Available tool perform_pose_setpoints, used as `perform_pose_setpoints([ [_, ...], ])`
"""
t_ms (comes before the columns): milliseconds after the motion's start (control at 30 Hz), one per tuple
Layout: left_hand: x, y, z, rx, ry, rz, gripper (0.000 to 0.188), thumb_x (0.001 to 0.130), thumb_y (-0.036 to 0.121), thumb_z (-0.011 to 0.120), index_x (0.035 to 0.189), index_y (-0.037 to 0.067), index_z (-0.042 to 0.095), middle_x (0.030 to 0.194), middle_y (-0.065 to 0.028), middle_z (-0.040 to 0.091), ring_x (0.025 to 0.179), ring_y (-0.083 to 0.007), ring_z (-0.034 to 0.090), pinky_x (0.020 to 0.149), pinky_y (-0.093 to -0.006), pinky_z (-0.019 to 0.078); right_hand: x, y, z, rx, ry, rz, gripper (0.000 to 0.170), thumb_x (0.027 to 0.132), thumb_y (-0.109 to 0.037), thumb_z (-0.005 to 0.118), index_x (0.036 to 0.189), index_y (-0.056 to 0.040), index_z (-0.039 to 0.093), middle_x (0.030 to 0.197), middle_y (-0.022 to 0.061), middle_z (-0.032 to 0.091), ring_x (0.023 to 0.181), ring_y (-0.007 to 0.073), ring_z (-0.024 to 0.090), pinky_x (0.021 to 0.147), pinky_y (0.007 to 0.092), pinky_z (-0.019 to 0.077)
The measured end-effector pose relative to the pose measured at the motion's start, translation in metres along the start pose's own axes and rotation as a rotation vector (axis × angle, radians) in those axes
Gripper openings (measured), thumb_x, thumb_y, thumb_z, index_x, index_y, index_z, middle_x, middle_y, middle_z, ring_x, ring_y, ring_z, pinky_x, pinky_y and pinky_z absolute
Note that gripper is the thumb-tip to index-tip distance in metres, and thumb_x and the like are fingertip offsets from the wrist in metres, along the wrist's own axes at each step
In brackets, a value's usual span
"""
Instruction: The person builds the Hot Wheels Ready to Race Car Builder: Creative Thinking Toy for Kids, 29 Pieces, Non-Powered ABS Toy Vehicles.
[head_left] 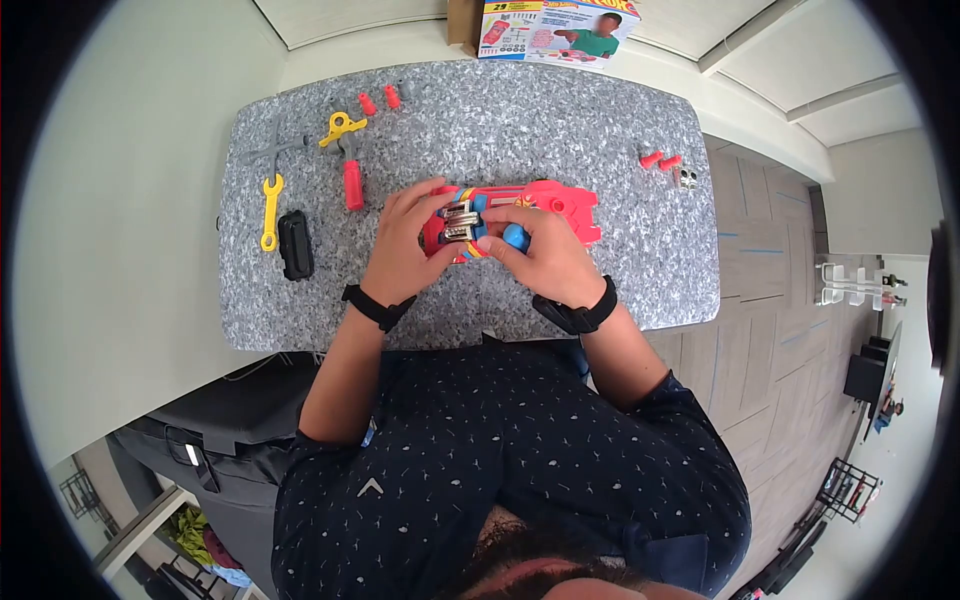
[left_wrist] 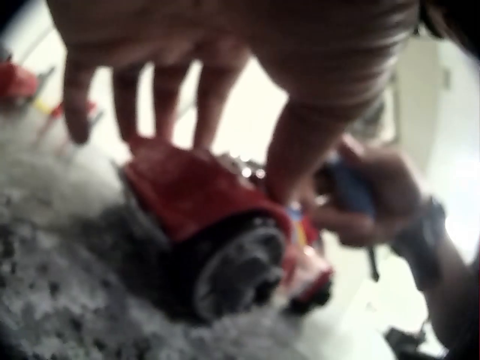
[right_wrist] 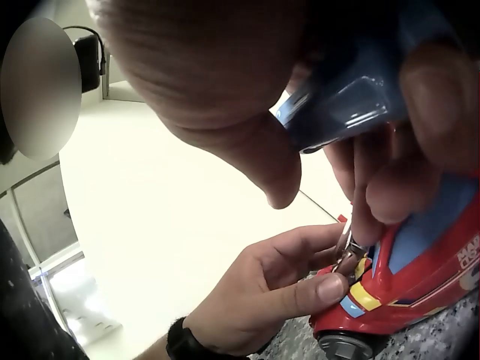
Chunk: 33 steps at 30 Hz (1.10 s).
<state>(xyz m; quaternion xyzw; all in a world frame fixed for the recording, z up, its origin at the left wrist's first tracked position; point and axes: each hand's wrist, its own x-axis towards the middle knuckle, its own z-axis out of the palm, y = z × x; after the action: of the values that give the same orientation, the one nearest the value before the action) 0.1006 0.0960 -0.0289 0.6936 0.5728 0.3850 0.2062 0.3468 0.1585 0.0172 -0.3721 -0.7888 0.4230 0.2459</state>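
A red toy car [head_left: 575, 210] with blue and yellow trim lies across the table, a silver toy engine [head_left: 461, 220] at its left part. My left hand [head_left: 400, 240] holds that end, fingers over the far side and thumb on the near side by the engine. In the left wrist view a dark wheel [left_wrist: 244, 270] shows below that hand. My right hand [head_left: 558, 265] grips a glossy blue handle [head_left: 516, 237], its fingertips right at the engine. The same blue handle [right_wrist: 349, 105] sits against the palm in the right wrist view; its working end is hidden.
Left on the grey speckled table [head_left: 480, 120] are a yellow wrench [head_left: 269, 215], a grey cross wrench [head_left: 272, 150], a red-handled hammer [head_left: 353, 185], a yellow piece [head_left: 342, 127] and a black object [head_left: 296, 245]. Red pegs [head_left: 368, 104] lie behind, more red pegs [head_left: 651, 160] right. A box [head_left: 555, 35] stands beyond.
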Motion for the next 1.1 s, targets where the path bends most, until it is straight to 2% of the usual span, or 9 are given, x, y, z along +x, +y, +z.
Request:
perform_pose_setpoints([
  [133,-0.002,-0.005,0.001,0.012,-0.006,0.015,0.065,0.084,0.012,0.093,0.146,0.009,0.072,0.161,-0.0132,0.062,0.147,-0.0380,0.057,0.125,-0.0501,0.0449,0.001,-0.002,0.001,0.019,0.011,0.036,0.039,0.098,-0.023,0.083,0.126,0.0047,0.078,0.106,0.0236,0.081,0.092,0.0397,0.079,0.084,0.0464,0.0603],
  [233,-0.002,-0.004,0.000,-0.003,-0.012,0.011,0.057,0.086,0.011,0.090,0.142,0.011,0.075,0.161,-0.0134,0.062,0.147,-0.0374,0.058,0.124,-0.0502,0.0451,0.001,-0.011,-0.005,-0.082,-0.082,0.116,0.036,0.101,-0.020,0.083,0.129,0.0028,0.078,0.102,0.0215,0.080,0.086,0.0311,0.078,0.080,0.0429,0.0594],
  [533,-0.002,-0.007,0.003,0.031,-0.028,-0.004,0.042,0.088,0.007,0.086,0.129,0.013,0.083,0.160,-0.0123,0.064,0.144,-0.0367,0.060,0.123,-0.0493,0.0466,0.000,-0.010,-0.006,-0.090,-0.053,0.047,0.034,0.101,-0.019,0.083,0.128,0.0015,0.079,0.092,0.0173,0.078,0.077,0.0231,0.073,0.074,0.0376,0.0575],
  [633,0.001,-0.007,0.001,0.048,-0.042,0.007,0.042,0.089,0.007,0.086,0.130,0.013,0.082,0.160,-0.0125,0.064,0.143,-0.0373,0.060,0.122,-0.0494,0.0476,-0.002,0.000,-0.014,0.083,0.073,0.083,0.034,0.098,-0.020,0.084,0.124,0.0006,0.080,0.096,0.0166,0.081,0.084,0.0280,0.077,0.079,0.0413,0.0593],
  [767,-0.002,-0.004,-0.005,0.102,-0.051,0.024,0.042,0.090,0.008,0.086,0.131,0.013,0.082,0.159,-0.0133,0.065,0.141,-0.0383,0.062,0.120,-0.0496,0.0491,-0.007,0.055,-0.072,-0.095,0.471,0.163,0.028,0.098,-0.022,0.087,0.118,-0.0027,0.083,0.095,0.0116,0.082,0.083,0.0206,0.074,0.078,0.0374,0.0589],
  [867,-0.005,-0.008,-0.013,0.119,-0.054,0.027,0.041,0.090,0.008,0.086,0.131,0.012,0.081,0.159,-0.0138,0.066,0.139,-0.0388,0.063,0.120,-0.0499,0.0497,-0.022,0.114,-0.143,-0.453,0.722,0.275,0.029,0.094,-0.024,0.089,0.115,-0.0041,0.082,0.099,0.0155,0.081,0.089,0.0297,0.077,0.084,0.0438,0.0601],
  [900,-0.006,-0.010,-0.016,0.122,-0.053,0.030,0.041,0.090,0.008,0.086,0.131,0.012,0.081,0.159,-0.0139,0.066,0.139,-0.0390,0.063,0.120,-0.0501,0.0498,-0.030,0.135,-0.163,-0.616,0.766,0.224,0.033,0.093,-0.027,0.091,0.115,-0.0044,0.082,0.109,0.0197,0.081,0.101,0.0373,0.077,0.090,0.0476,0.0604],
  [933,-0.008,-0.011,-0.019,0.131,-0.049,0.031,0.041,0.091,0.008,0.085,0.132,0.011,0.081,0.159,-0.0139,0.066,0.139,-0.0391,0.063,0.120,-0.0502,0.0496,-0.036,0.153,-0.183,-0.689,0.723,0.432,0.044,0.091,-0.034,0.092,0.120,-0.0033,0.080,0.119,0.0236,0.079,0.112,0.0426,0.075,0.096,0.0506,0.0598],
  [1100,-0.006,-0.001,-0.032,0.126,-0.003,0.035,0.045,0.092,0.008,0.084,0.136,0.010,0.078,0.158,-0.0139,0.066,0.142,-0.0392,0.062,0.121,-0.0505,0.0484,-0.041,0.222,-0.222,-0.813,0.703,0.629,0.066,0.088,-0.048,0.093,0.132,-0.0020,0.074,0.122,0.0258,0.078,0.122,0.0443,0.072,0.102,0.0538,0.0585],
])
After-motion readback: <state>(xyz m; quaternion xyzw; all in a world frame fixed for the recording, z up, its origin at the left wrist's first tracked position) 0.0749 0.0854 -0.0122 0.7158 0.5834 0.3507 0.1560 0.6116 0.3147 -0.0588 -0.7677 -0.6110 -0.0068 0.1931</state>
